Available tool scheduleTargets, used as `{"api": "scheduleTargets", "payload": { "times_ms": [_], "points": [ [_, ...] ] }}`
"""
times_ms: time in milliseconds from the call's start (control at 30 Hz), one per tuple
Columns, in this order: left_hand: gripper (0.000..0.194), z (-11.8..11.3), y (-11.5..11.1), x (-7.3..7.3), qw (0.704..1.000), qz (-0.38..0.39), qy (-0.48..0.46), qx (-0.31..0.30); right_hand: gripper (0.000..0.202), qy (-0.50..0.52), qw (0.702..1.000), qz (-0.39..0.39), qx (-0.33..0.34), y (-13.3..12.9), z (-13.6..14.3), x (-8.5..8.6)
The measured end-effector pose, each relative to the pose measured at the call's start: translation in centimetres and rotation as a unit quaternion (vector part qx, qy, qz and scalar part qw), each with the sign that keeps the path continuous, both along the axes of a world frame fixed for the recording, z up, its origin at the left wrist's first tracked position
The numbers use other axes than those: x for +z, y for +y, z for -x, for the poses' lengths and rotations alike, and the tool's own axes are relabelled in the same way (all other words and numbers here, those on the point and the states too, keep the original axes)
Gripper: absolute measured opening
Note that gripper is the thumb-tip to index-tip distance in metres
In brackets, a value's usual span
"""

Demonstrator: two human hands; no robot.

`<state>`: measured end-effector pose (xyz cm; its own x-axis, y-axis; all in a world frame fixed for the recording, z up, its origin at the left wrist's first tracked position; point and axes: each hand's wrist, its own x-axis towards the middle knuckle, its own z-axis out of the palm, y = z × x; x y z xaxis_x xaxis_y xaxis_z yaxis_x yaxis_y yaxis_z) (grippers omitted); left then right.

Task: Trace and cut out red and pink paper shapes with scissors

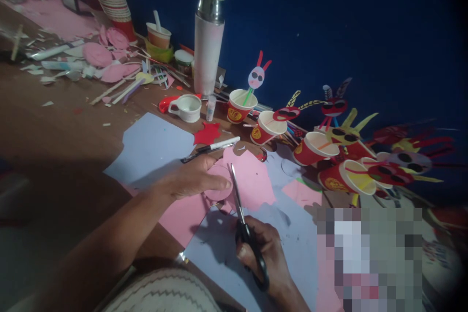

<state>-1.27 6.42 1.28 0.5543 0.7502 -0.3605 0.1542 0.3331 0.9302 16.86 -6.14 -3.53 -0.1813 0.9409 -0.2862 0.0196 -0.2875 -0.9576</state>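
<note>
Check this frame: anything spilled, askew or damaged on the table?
Paper scraps and pink cut-outs litter the far left of the table. Several finished red cups at right lie tipped on their sides. Nothing looks damaged. The left hand holds a pink paper circle; the right hand works scissors.

No words, brands or numbers could be read anywhere. The red paper cups (239, 106) along the desk's far edge each bore a round yellow emblem, too blurred to make out, and the tall flask (207, 39) behind them showed no legible label.
</note>
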Motion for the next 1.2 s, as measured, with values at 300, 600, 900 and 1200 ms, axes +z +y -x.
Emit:
{"api": "scheduleTargets", "payload": {
  "times_ms": [300, 600, 900, 1200],
  "points": [
    [0.024, -0.80, -0.26, -0.42, 0.993, 0.077, -0.085, -0.032, 0.031, -0.023, 0.999, -0.015, -0.031, -0.08, -0.16, -0.41],
    [0.020, -0.60, -0.34, 0.34, 0.992, -0.030, 0.087, 0.085, 0.042, 0.020, 1.000, -0.003, -0.006, -0.31, -0.25, -0.91],
    [0.024, -0.39, -0.28, 0.38, 0.992, -0.039, 0.107, 0.047, 0.042, 0.017, 1.000, -0.011, 0.008, -0.30, -0.26, -0.82],
    [0.013, -0.30, -0.27, 0.12, 0.995, -0.064, 0.068, 0.043, 0.040, 0.006, 1.000, -0.008, 0.003, -0.22, -0.11, -0.36]
  ]
}}
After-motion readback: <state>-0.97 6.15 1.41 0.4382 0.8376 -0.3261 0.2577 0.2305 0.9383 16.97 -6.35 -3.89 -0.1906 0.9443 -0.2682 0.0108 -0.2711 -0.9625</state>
